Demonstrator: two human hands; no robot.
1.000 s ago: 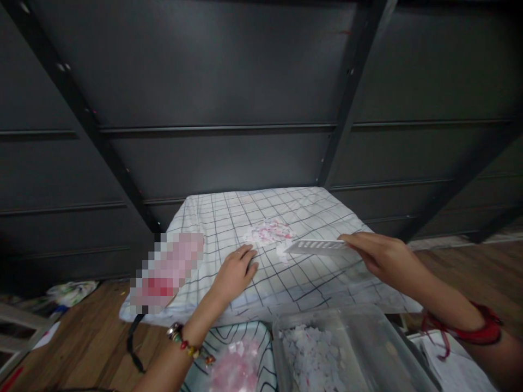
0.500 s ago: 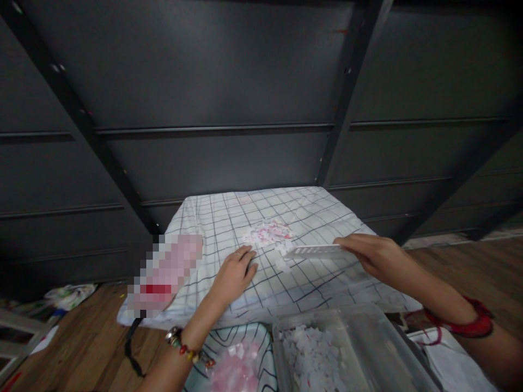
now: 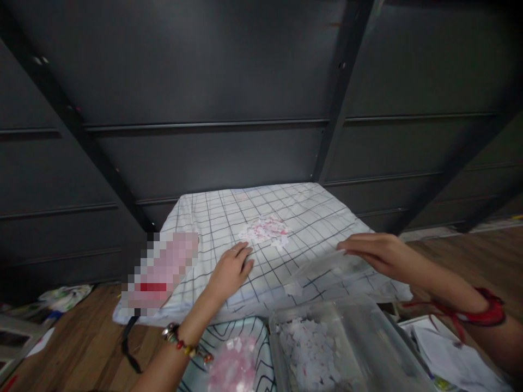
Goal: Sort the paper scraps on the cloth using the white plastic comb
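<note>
My left hand [image 3: 231, 270] lies with its fingers out on the white checked cloth [image 3: 223, 215], just in front of a small heap of white and pink paper scraps [image 3: 266, 230]. In my right hand [image 3: 370, 251] a thin, flat, see-through whitish sheet [image 3: 327, 265] is pinched by its edge; motion blurs it, so its kind is unclear. The sheet is low over the cloth's right front part, with a white scrap near its left end. Below it stands a clear plastic bin [image 3: 368, 337] with a pile of paper scraps [image 3: 308, 348] in its left part.
A patterned tray [image 3: 265, 335] holds pink pieces in clear plastic [image 3: 232, 365]. A pixelated pink item [image 3: 167, 267] with a black strap lies at the cloth's left edge. White papers [image 3: 453, 348] are right of the bin. A dark panel wall [image 3: 220, 158] rises behind.
My right hand has tilted the flat sheet and drawn it nearer to me, away from the scrap heap. My left hand stays in about the same place on the cloth.
</note>
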